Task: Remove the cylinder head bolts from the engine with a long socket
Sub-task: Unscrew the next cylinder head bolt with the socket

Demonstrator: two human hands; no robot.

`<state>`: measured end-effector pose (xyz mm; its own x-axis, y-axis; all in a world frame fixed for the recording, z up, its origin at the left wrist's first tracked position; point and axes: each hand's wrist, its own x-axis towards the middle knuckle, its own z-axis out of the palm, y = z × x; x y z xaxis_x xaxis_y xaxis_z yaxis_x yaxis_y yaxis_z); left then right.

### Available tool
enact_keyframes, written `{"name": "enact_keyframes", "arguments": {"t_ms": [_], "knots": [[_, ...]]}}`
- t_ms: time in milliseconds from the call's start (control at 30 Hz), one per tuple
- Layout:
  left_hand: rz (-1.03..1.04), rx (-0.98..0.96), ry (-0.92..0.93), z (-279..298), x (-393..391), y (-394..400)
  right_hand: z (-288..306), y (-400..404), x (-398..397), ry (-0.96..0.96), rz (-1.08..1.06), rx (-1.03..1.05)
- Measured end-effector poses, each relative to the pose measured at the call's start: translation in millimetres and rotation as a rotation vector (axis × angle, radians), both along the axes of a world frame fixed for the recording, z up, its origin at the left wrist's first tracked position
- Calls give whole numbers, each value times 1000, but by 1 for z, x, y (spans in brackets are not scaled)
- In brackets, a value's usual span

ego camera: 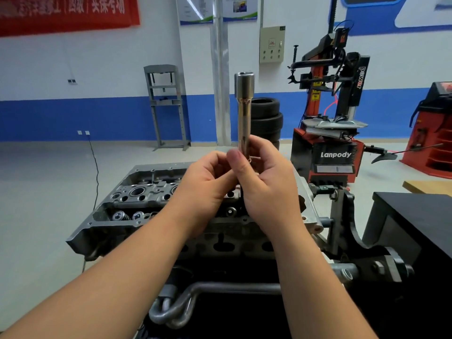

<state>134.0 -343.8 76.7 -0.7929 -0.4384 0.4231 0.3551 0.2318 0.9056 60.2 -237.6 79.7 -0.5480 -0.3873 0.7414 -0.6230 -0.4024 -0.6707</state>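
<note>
1. Gripping from the left, the left hand (208, 182) curls its fingers and thumb round the lower end of the long socket (244, 111).
2. Standing upright between both hands, above the engine (137, 199), the socket looks like stiff polished steel: probably fairly heavy, smooth and apt to slip.
3. Its narrow shaft seems the surest place to hold, leaving the wide open top free.
4. On the right, the right hand (269, 189) wraps the same lower end, touching the left.
</note>
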Motion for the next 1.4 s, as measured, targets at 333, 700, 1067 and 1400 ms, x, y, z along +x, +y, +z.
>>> {"name": "enact_keyframes", "arguments": {"t_ms": [333, 700, 1067, 1400], "knots": [[-232, 96, -23, 2, -1, -1, 1, -1, -7, 16, -27, 67], [-83, 20, 38, 0, -3, -1, 0, -3, -3, -65, 119, 19], [-143, 40, 24, 0, -2, -1, 0, -4, -7, -55, 119, 49], [-208, 1, -15, 2, 2, 2, -1, -4, -10, -104, 50, 70]]}}
